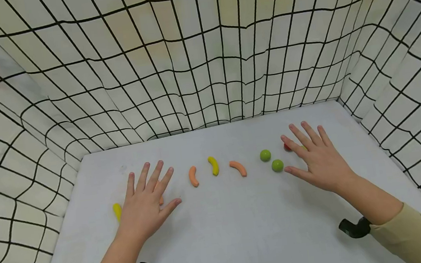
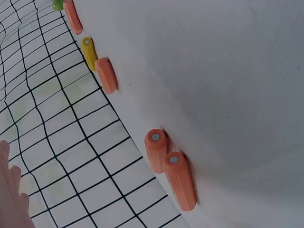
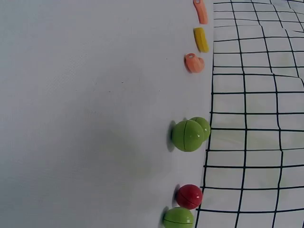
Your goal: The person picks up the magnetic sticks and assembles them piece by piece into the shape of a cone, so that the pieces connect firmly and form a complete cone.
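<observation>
My left hand (image 1: 145,209) is held over the left of the table with its fingers spread and nothing in them. Under it, an orange curved piece (image 1: 161,200) is mostly hidden, and a yellow curved piece (image 1: 117,211) shows beside it. In the left wrist view, two orange pieces (image 2: 180,183) lie close together, with small grey discs on their ends. Over the right side, my right hand (image 1: 323,165) is likewise spread and holds nothing. Two green balls (image 1: 277,166) lie by its thumb. A red ball (image 1: 287,147) peeks out behind its fingers, near another green ball (image 3: 178,218).
Between the hands lie an orange curved piece (image 1: 193,176), a yellow one (image 1: 214,166) and a second orange one (image 1: 238,168). Black netting (image 1: 206,66) over pale walls encloses the white table (image 1: 240,242) at the back and sides. A black device (image 1: 355,227) sits at the right wrist.
</observation>
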{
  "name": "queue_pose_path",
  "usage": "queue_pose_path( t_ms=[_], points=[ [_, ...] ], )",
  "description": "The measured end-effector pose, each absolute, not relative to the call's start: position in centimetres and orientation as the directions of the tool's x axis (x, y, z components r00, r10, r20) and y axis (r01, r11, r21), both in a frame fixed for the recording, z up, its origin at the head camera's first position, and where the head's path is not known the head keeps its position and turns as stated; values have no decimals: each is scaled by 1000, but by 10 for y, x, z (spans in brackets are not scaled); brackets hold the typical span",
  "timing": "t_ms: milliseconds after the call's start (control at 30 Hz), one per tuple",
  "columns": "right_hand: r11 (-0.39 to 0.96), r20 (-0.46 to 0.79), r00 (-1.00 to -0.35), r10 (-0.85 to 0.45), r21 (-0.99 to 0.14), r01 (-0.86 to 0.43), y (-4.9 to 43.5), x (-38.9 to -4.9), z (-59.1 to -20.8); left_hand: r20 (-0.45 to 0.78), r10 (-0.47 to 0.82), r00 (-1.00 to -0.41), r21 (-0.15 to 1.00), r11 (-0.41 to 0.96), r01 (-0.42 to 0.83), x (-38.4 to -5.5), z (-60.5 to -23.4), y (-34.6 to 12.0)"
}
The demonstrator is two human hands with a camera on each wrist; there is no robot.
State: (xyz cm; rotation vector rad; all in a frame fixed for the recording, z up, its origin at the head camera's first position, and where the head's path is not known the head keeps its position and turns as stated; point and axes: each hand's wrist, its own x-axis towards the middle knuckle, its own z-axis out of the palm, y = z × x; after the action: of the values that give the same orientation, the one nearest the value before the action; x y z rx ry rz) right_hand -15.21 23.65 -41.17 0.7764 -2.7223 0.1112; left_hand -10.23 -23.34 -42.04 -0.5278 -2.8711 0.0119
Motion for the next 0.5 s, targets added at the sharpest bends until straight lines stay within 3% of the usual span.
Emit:
queue_pose_path(
  t_ms=[500],
  points=[
    [838, 292, -799, -525, 17, -545, 230, -153, -413, 236, 355, -905, -28, 933, 358, -102, -425, -239]
  ],
)
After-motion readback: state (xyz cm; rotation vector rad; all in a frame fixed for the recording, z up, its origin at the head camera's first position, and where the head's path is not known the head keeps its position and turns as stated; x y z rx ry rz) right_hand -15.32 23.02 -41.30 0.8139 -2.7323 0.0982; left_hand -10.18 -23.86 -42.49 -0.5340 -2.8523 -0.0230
